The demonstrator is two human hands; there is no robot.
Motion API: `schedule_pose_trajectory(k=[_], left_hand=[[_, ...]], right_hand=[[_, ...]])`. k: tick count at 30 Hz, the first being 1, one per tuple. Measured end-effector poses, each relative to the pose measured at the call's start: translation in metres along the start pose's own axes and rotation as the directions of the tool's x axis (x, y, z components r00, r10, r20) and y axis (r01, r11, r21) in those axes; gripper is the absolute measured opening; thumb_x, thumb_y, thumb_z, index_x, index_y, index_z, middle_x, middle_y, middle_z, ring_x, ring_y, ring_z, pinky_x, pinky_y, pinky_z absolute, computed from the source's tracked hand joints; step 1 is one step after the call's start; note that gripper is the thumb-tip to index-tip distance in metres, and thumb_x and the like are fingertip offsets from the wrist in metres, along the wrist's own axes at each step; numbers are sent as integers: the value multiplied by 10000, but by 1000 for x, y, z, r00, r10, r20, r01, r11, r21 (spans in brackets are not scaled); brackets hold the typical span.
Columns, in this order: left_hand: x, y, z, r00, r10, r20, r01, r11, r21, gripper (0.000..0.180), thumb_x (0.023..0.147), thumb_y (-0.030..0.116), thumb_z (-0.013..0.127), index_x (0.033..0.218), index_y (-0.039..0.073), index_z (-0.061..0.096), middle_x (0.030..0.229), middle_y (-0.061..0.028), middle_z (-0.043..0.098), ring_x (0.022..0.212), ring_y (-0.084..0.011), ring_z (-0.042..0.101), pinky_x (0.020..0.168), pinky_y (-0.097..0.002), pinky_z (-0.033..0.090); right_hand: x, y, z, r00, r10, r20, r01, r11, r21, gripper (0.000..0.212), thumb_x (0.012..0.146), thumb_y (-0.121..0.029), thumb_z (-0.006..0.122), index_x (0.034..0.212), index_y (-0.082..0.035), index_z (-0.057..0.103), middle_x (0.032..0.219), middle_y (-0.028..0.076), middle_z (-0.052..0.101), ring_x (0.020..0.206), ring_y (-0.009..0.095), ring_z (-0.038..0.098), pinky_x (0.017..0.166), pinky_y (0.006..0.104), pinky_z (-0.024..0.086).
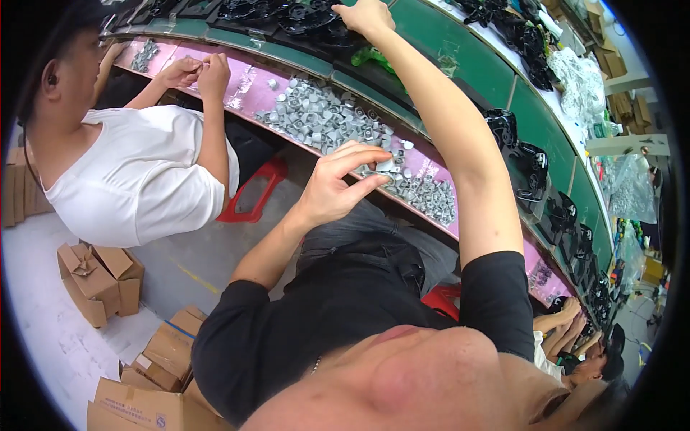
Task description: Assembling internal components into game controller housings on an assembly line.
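My left hand (pixel 338 183) is over the near edge of the pink ledge, thumb and fingers pinched on a small grey-white plastic piece (pixel 388 166). Just beyond and below it lies a heap of small grey caps (pixel 323 115), and a second pile of smaller grey pieces (pixel 428 197) is to its right. My right arm reaches far across the green conveyor belt (pixel 424 39). At its end my right hand (pixel 368 18) has its fingertips closed at the edge of a glossy black plastic part (pixel 309 19); the frame's top edge partly cuts this hand off.
A co-worker in a white shirt (pixel 144 172) sits at my left, handling something small. More black parts (pixel 528 169) line the belt at right. A red stool (pixel 255 190) and cardboard boxes (pixel 104 280) stand on the floor. Further workers' hands (pixel 564 320) show at lower right.
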State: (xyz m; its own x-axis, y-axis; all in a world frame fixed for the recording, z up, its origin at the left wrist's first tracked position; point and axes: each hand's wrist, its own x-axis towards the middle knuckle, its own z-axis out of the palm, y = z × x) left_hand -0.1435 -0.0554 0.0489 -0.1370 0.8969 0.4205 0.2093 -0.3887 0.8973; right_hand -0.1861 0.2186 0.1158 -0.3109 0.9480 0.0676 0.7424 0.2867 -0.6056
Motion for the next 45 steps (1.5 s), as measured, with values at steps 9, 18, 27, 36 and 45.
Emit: schedule_pose_trajectory(k=[9,18,27,36,45], left_hand=[[-21,4,-23,997,-19,-71,22,999,42,340,824,2,813,1155,-24,738,1113,-142,754,963,-251,695,879,-347,552],[-19,2,-11,1000,-4,-26,4,1000,-3,344,814,-10,819,1150,-24,744,1125,-143,758,965,-251,708,878,-351,558],[8,24,21,978,99,181,-85,993,-84,329,809,-11,827,1129,-19,752,1122,-139,759,970,-248,714,837,-342,578],[53,20,82,939,198,282,-234,967,100,329,827,2,823,1145,-10,742,1147,-152,761,1077,-279,732,946,-354,559],[52,-4,108,943,76,325,-162,956,246,306,859,50,817,1153,1,749,1113,-148,767,1021,-256,745,899,-331,567]], right_hand=[[39,-19,34,987,160,-30,-157,984,84,395,832,-285,782,1119,-13,772,1180,231,749,1115,385,724,957,470,573],[-15,36,-90,930,-354,-96,363,849,384,278,948,-233,707,949,43,743,727,73,683,688,109,635,635,296,516],[-156,188,-168,961,-98,258,-138,639,757,193,1095,-187,541,1057,-23,635,873,124,744,808,212,761,692,307,621],[-224,249,-129,926,-155,343,55,957,286,452,1047,-386,614,1044,55,712,840,218,697,795,315,678,766,409,520],[-265,270,-146,950,-18,313,-255,534,806,333,1027,-121,665,1322,35,649,1214,95,711,1173,141,637,1056,285,490]])
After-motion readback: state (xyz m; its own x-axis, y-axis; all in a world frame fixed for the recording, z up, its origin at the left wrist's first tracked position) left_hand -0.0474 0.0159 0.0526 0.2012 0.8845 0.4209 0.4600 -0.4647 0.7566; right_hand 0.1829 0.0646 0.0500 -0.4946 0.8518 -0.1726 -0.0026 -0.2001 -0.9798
